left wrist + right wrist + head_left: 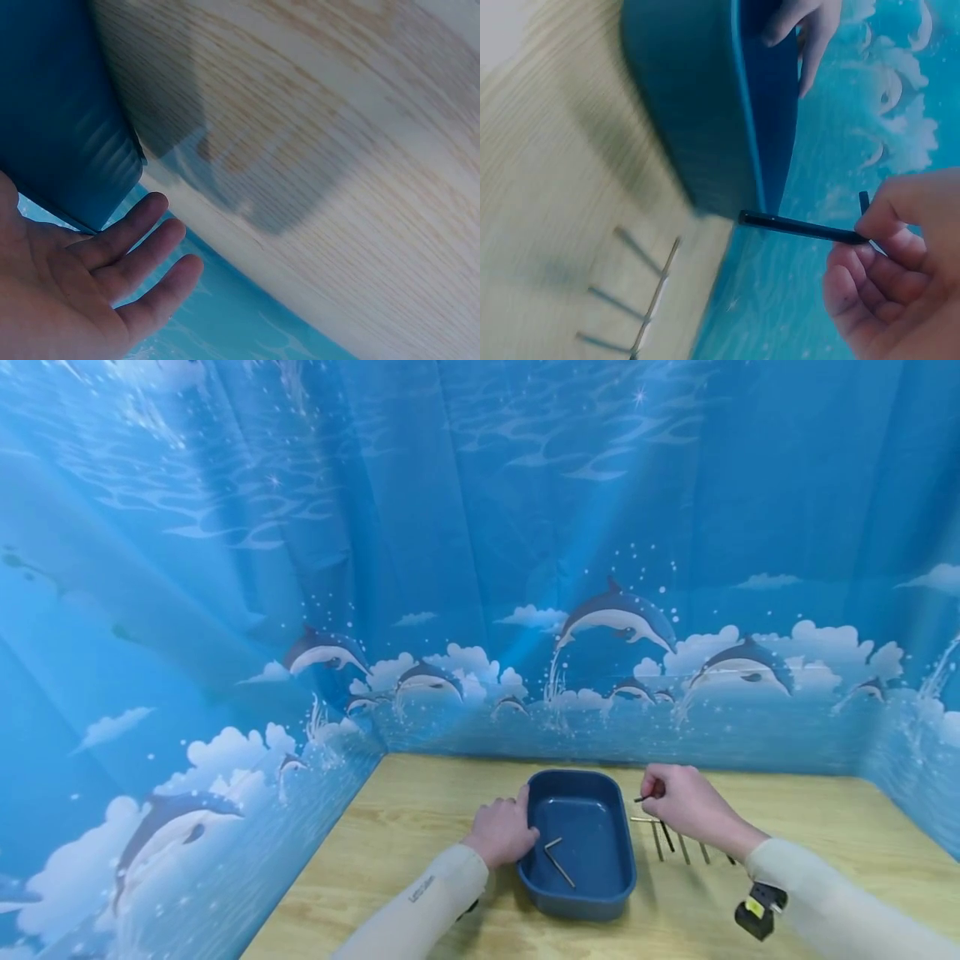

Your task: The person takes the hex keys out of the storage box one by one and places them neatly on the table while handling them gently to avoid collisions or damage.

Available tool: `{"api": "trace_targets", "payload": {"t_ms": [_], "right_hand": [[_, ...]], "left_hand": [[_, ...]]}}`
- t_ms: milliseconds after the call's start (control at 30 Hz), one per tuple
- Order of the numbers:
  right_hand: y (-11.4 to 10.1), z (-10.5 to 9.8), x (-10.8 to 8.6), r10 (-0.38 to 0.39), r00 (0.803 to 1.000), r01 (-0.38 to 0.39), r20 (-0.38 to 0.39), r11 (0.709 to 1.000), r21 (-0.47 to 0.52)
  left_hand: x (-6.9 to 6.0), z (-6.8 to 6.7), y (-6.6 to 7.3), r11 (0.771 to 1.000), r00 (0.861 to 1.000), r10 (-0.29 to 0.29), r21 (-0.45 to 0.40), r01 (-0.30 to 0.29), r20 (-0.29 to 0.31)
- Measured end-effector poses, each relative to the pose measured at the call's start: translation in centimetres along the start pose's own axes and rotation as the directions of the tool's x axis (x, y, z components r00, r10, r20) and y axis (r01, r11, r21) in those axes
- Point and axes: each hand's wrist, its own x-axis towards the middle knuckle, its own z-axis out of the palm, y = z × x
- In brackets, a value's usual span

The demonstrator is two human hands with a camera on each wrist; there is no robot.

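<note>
My left hand [501,832] holds the left wall of a deep blue rectangular tub [576,906], its thumb over the rim. In the left wrist view, three fingers of that hand [112,277] spread loosely beyond the tub's outer side. One metallic L-shaped hex key [559,865] lies inside on the tub floor. To the tub's right, my right hand [686,803] pinches a black hex key [802,228] between thumb and fingers, raised above the table. Below this hand, several hex keys [682,848] lie in a row, some metallic, some dark; the hand partly covers them.
The pale wood-grain table [420,810] carries the tub and the row of keys. Behind it and at both sides hangs a blue curtain [450,568] printed with dolphins and clouds. A small black device [759,910] is strapped at the right wrist.
</note>
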Motion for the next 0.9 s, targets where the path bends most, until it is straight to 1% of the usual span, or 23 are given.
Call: {"api": "trace_targets", "payload": {"t_ms": [267,533,733,900], "right_hand": [[4.1,-1.3,-0.8,0.047,0.999,-0.047,-0.006,0.998,-0.029],[8.1,-1.7,-1.5,0.070,0.998,-0.070,-0.001,0.997,-0.034],[10.1,-2.1,-1.7,0.118,0.992,-0.116,0.033,0.992,-0.059],[11.6,-2.3,-1.6,0.142,0.989,-0.138,0.050,0.988,-0.073]], "left_hand": [[0.2,-0.3,0.2,1.000,1.000,0.011,0.006,-0.011,-0.004],[0.1,-0.3,0.1,1.000,1.000,0.002,0.003,-0.002,0.007],[-0.1,-0.2,0.1,1.000,1.000,0.000,-0.002,0.000,0.002],[-0.1,-0.3,0.1,1.000,1.000,-0.001,-0.002,0.001,0.007]]}}
